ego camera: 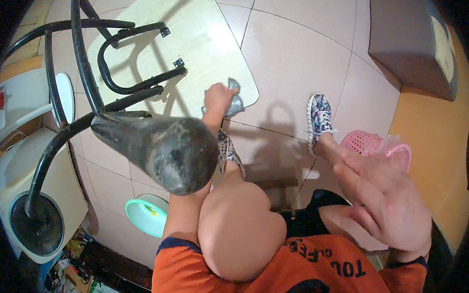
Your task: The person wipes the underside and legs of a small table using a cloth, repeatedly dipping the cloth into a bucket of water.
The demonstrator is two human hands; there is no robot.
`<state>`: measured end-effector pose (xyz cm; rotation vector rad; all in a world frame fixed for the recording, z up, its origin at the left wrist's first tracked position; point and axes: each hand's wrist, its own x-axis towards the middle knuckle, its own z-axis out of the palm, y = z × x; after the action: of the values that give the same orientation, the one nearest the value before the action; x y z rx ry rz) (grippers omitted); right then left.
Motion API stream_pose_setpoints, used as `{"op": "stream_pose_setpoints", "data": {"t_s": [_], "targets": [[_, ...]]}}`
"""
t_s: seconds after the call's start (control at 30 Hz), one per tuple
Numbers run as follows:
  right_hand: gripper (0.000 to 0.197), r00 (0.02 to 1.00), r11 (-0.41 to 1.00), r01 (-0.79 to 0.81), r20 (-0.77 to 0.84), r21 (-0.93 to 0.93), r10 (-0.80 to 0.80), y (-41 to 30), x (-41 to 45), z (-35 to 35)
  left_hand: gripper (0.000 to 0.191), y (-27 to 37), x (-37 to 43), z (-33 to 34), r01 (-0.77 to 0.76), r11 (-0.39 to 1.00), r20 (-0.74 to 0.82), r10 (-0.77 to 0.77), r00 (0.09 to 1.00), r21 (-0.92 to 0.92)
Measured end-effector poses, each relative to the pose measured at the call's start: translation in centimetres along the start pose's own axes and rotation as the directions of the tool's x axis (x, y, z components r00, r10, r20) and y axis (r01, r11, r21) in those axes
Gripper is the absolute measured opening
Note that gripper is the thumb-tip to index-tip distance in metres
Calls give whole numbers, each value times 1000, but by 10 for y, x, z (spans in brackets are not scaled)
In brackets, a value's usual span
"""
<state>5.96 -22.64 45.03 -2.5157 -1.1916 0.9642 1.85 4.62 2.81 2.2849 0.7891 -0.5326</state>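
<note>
A cream-coloured board (202,31), apparently an upturned tabletop, lies on the tiled floor with black tubular metal legs (85,65) rising from it. Near its corner, my left hand (217,100) grips a crumpled grey cloth (235,103) pressed against the board. One black tube end (179,156) points up close to the camera and covers part of my left forearm. Small dark brackets (178,62) sit on the board by the tube ends. My right arm (400,216) is blurred and overlaps my bent right leg; its fingers cannot be made out.
A mint-green basin (147,217) stands on the floor left of my knee. By my right shoe (320,115) is a pink perforated basket (362,142). A brown box-like piece (404,44) stands at upper right. At left is a cream cabinet (29,161) with a black disc (36,224).
</note>
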Motion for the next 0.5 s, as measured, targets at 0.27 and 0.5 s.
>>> {"op": "stream_pose_setpoints", "data": {"t_s": [0.27, 0.5], "targets": [[49, 1000, 999, -6, 5, 48, 6, -1, -2, 2, 45, -25, 3, -11, -59, 997, -68, 62, 996, 47], [49, 999, 997, 32, -19, 69, -30, 4, -5, 4, 40, -2, 1, -8, -38, 996, -18, 39, 999, 86]]}}
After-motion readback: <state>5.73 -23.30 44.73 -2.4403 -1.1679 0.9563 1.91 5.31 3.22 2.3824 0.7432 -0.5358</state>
